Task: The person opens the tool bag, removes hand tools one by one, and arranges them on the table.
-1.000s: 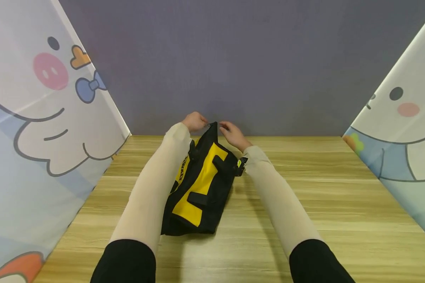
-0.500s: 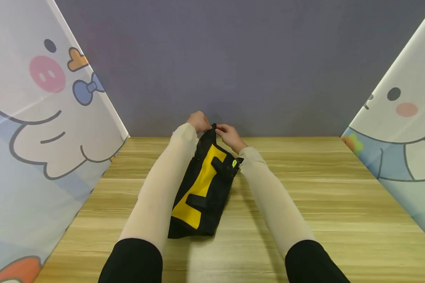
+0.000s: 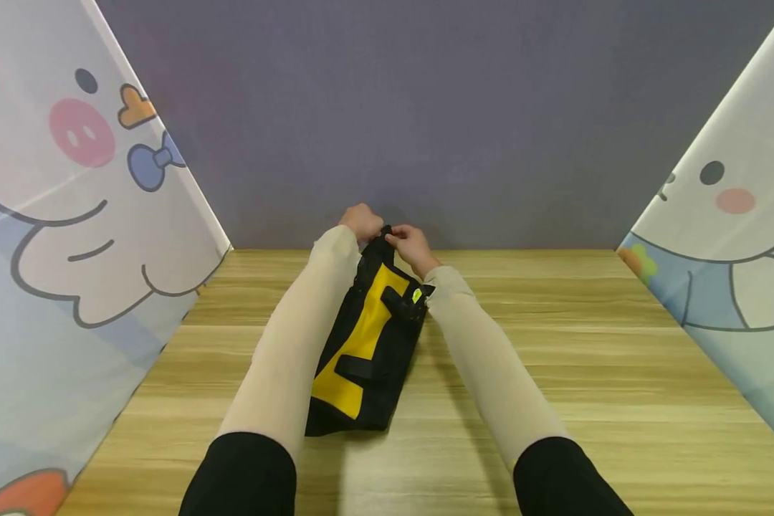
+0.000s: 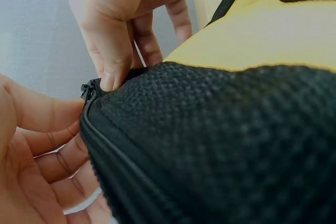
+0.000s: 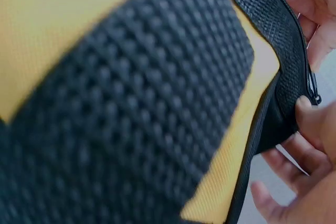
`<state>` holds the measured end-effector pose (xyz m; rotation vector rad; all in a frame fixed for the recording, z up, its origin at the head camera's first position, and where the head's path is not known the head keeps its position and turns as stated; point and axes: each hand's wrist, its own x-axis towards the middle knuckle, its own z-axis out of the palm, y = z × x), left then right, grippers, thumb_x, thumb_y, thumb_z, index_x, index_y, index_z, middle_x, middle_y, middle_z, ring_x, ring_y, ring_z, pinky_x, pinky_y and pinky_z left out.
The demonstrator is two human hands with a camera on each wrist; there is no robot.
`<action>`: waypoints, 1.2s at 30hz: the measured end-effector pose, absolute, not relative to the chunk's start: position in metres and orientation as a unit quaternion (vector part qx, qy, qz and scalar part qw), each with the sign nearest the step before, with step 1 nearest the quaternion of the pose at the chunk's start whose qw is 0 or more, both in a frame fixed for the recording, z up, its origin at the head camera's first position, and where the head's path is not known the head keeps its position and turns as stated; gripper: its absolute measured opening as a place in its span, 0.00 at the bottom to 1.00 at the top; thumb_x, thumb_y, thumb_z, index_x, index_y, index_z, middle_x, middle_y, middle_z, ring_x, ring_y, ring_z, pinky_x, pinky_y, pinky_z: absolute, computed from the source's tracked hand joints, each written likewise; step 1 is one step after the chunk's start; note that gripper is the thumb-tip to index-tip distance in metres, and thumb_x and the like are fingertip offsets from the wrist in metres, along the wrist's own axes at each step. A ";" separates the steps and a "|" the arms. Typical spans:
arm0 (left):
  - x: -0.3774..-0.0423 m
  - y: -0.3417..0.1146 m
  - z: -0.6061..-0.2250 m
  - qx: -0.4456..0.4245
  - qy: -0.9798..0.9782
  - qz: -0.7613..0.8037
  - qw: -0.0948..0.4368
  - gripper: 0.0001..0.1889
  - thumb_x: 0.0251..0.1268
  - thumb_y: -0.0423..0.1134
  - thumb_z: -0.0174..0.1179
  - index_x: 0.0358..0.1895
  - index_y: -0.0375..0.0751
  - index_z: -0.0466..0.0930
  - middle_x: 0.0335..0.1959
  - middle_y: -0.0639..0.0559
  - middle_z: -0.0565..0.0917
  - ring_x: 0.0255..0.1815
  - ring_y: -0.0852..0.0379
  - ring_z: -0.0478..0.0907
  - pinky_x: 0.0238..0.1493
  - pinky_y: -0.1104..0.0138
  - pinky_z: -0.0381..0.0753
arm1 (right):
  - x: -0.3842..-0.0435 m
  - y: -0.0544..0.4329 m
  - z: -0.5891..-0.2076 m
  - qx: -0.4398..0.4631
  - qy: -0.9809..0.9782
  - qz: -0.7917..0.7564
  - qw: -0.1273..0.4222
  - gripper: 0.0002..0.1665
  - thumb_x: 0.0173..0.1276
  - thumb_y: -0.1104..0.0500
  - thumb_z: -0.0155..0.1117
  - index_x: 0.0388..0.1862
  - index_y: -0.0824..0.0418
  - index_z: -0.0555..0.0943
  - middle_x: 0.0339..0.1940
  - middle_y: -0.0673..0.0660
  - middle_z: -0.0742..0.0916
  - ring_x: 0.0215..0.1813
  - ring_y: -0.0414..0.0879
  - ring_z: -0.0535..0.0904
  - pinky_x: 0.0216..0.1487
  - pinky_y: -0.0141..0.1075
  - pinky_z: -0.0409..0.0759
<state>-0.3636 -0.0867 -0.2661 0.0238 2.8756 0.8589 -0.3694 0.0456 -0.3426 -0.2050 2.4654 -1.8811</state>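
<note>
A black and yellow tool bag [image 3: 361,337] lies aslant on the wooden table, its far end pointing up at the grey wall. At that end my left hand [image 3: 361,222] pinches the zipper pull; in the right wrist view the small pull [image 5: 315,90] runs up to the left thumb. My right hand [image 3: 414,247] grips the bag's tip, its thumb [image 4: 111,74] pressed on the black fabric in the left wrist view. The zipper [image 4: 121,163] runs along the bag's top edge. My left forearm hides the bag's left side in the head view.
The wooden table [image 3: 555,344] spreads out on both sides of the bag. A grey wall [image 3: 387,107] stands close behind the hands. Panels with cartoon prints, a left panel [image 3: 45,287] and a right panel [image 3: 748,287], border the table.
My left hand has moved slightly right onto the bag's far end. The right hand has closed in from beside the tip and now grips it. The bag stays in about the same place.
</note>
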 end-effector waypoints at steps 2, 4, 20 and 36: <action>-0.364 -0.088 -0.266 0.009 0.956 0.284 0.072 0.16 0.72 0.37 0.45 0.29 0.38 0.80 0.28 0.49 0.80 0.26 0.53 0.77 0.25 0.65 0.71 | -0.369 0.043 -0.343 -0.056 0.800 -0.598 -0.002 0.20 0.77 0.61 0.58 0.62 0.71 0.77 0.59 0.66 0.81 0.60 0.57 0.76 0.57 0.41 0.75; -0.365 -0.090 -0.266 0.011 0.954 0.289 0.080 0.16 0.73 0.37 0.44 0.27 0.39 0.79 0.29 0.48 0.81 0.34 0.49 0.81 0.30 0.64 0.73 | -0.369 0.042 -0.343 -0.052 0.803 -0.593 -0.019 0.19 0.76 0.62 0.59 0.59 0.72 0.79 0.57 0.67 0.82 0.58 0.58 0.77 0.56 0.42 0.76; -0.354 -0.109 -0.264 0.006 0.922 0.365 0.130 0.14 0.74 0.37 0.47 0.36 0.36 0.82 0.44 0.42 0.84 0.48 0.46 0.83 0.34 0.59 0.76 | -0.373 0.047 -0.334 -0.073 0.806 -0.587 0.015 0.16 0.78 0.61 0.55 0.56 0.70 0.82 0.51 0.67 0.83 0.52 0.65 0.78 0.57 0.53 0.78; -0.351 -0.115 -0.268 -0.007 0.889 0.427 0.168 0.12 0.73 0.37 0.52 0.45 0.34 0.84 0.44 0.43 0.82 0.50 0.45 0.81 0.57 0.50 0.76 | -0.372 0.046 -0.332 -0.053 0.804 -0.592 0.018 0.17 0.79 0.59 0.54 0.55 0.69 0.82 0.53 0.65 0.82 0.39 0.48 0.76 0.54 0.49 0.81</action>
